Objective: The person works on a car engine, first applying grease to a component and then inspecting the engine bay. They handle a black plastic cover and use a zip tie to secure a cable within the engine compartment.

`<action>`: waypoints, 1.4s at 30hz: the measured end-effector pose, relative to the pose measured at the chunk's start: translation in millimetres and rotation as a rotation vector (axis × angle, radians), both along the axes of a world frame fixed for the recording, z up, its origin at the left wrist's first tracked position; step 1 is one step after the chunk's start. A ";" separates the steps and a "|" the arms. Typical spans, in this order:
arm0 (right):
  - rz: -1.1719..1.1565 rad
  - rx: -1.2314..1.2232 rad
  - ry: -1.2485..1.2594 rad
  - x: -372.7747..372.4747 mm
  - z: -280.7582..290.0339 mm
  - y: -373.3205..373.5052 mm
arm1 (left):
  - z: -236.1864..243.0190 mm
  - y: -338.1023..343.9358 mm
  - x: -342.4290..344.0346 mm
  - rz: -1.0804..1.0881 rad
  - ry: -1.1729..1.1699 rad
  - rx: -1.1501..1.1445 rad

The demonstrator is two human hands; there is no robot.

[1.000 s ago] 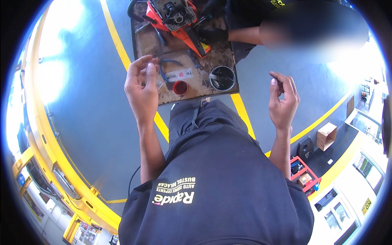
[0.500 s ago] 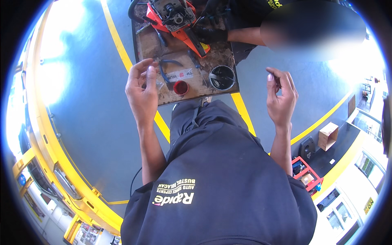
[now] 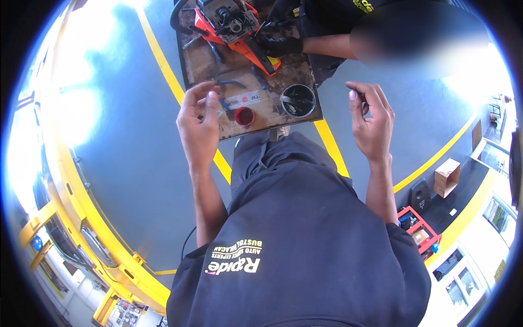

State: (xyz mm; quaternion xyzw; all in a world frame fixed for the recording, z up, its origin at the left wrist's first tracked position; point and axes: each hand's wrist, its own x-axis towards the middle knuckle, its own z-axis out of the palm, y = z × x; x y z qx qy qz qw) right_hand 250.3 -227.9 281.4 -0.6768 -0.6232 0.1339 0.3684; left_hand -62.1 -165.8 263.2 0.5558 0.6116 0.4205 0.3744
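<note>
My left hand (image 3: pixel 200 117) is raised at the table's near left corner, fingers loosely curled and apart, holding nothing. My right hand (image 3: pixel 371 117) hovers off the table's right side, also loosely curled and empty. Between them on the worn table (image 3: pixel 234 128) are a small red cup (image 3: pixel 245 116), a round black container (image 3: pixel 298 100), a pale printed strip (image 3: pixel 242 99) and a blue-handled tool (image 3: pixel 230 83). An orange chainsaw (image 3: pixel 253 53) with exposed engine lies at the back, beside a co-worker's black-gloved hand (image 3: pixel 283 47).
The co-worker (image 3: pixel 327 16) stands across the table at the upper right. Yellow steel equipment (image 3: pixel 95 245) runs along the left. A cardboard box (image 3: pixel 447 177) and red cart (image 3: pixel 417 231) are at the right. Yellow lines (image 3: pixel 171 76) mark the floor.
Against the view, my right hand has shifted slightly up and left and my left hand slightly right. The table and surroundings also sit a little differently as the camera moved.
</note>
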 end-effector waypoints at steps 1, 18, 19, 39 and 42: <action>0.009 -0.008 0.005 -2.9 1.1 -0.9 | 1.3 -1.8 1.2 -0.020 0.014 -0.003; 0.006 -0.057 -0.005 -82.0 29.8 -73.7 | 3.9 -60.9 -62.5 -0.104 -0.037 -0.071; -0.007 -0.069 -0.008 -83.9 31.9 -79.5 | 1.3 -63.6 -64.7 -0.117 -0.027 -0.070; -0.185 -0.087 0.093 -73.0 18.1 -161.5 | -2.9 -74.7 -8.6 -0.380 0.106 -0.037; -0.195 -0.079 0.081 -44.8 18.5 -162.8 | -2.1 -69.0 17.1 -0.383 0.155 -0.070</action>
